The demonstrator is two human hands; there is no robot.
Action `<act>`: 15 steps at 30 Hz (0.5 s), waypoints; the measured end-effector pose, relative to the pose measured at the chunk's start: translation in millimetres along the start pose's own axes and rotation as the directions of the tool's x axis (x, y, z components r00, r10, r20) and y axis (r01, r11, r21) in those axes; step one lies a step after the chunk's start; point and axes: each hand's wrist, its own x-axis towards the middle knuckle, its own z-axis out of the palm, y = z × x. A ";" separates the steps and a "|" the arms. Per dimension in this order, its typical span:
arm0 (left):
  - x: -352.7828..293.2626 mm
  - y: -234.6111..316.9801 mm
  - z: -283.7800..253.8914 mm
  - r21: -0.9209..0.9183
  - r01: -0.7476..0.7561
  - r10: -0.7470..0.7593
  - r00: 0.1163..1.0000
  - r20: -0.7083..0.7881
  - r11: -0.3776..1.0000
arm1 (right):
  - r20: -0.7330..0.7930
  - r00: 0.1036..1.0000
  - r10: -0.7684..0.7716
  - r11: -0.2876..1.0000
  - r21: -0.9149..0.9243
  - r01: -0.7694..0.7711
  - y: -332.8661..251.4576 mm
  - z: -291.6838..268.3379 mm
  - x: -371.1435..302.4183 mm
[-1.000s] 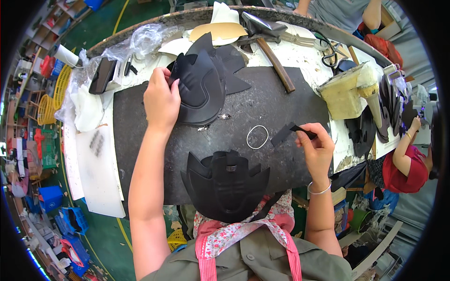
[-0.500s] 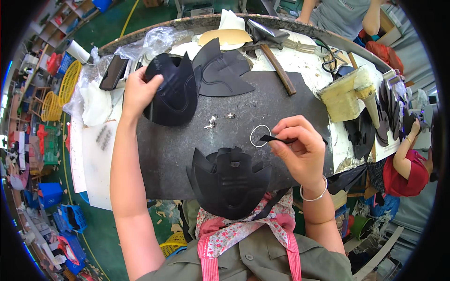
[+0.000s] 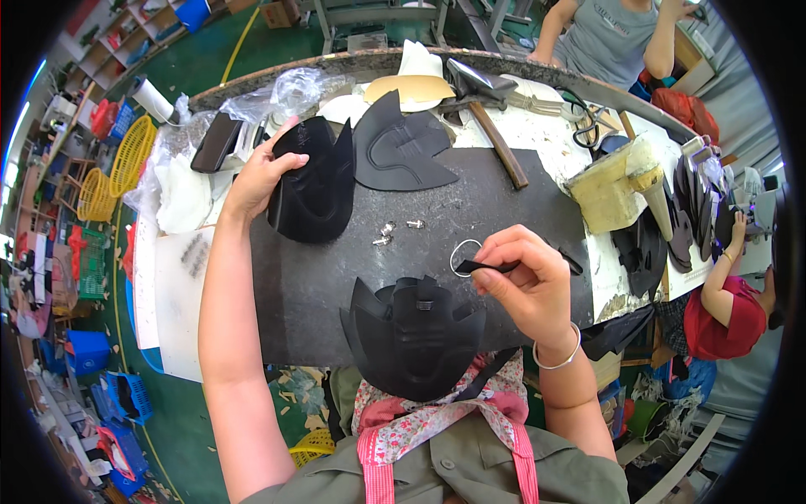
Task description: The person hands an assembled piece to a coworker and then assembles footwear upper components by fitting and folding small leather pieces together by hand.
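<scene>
My left hand [image 3: 260,181] grips the left edge of a black leather-like shoe upper [image 3: 317,189], thumb on top, fingers underneath. At the mat's right, my right hand [image 3: 533,281] pinches a narrow black strap [image 3: 480,266] between thumb and fingers. By the strap's tip is a thin white ring [image 3: 454,256]; whether it is held or lies on the mat I cannot tell. Another black upper [image 3: 411,344] with a small tab and metal piece rests at the front edge, against my apron. A third black upper [image 3: 403,149] lies flat behind. Small silvery metal parts [image 3: 384,235] sit mid-mat.
A wooden-handled tool [image 3: 499,147] and scissors [image 3: 588,126] lie at the back right. A pale yellow block-like container [image 3: 600,193] stands right, near more black pieces [image 3: 684,202]. A dark phone [image 3: 217,143] lies back left. Two people [image 3: 617,34] work nearby.
The whole scene sits slightly lower in the picture as the view tilts up. The left hand's upper has turned a little and shifted. My right hand keeps its pinch on the strap.
</scene>
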 end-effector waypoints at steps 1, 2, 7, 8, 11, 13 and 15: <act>-2.5 3.5 -0.1 0.115 -0.050 0.050 0.999 0.000 0.992 | 0.012 1.000 -0.015 1.000 0.010 0.014 -0.2 2.3 0.8; -3.7 12.1 6.5 0.114 -0.056 0.055 0.998 0.009 0.992 | 0.005 1.000 -0.019 1.000 0.003 0.019 -3.0 1.3 2.5; -49.5 72.4 50.7 0.495 -0.129 0.037 0.981 0.191 0.860 | 0.048 0.984 -0.172 0.967 -0.180 0.178 -20.1 1.0 19.8; -59.6 77.5 64.1 0.447 -0.119 -0.010 0.961 0.276 0.886 | 0.045 0.985 -0.166 0.968 -0.182 0.172 -22.3 2.7 24.0; -77.8 59.0 87.3 0.504 -0.193 -0.061 0.893 0.445 0.842 | 0.228 0.942 -0.246 0.922 -0.245 0.300 -28.0 9.3 33.2; -91.1 64.5 108.1 0.463 -0.176 -0.092 0.861 0.499 0.869 | 0.322 0.922 -0.215 0.914 -0.267 0.307 -26.8 9.3 33.6; -97.1 55.9 115.2 0.425 -0.135 -0.122 0.843 0.523 0.895 | 0.443 0.881 -0.165 0.903 -0.292 0.316 -20.4 9.1 30.9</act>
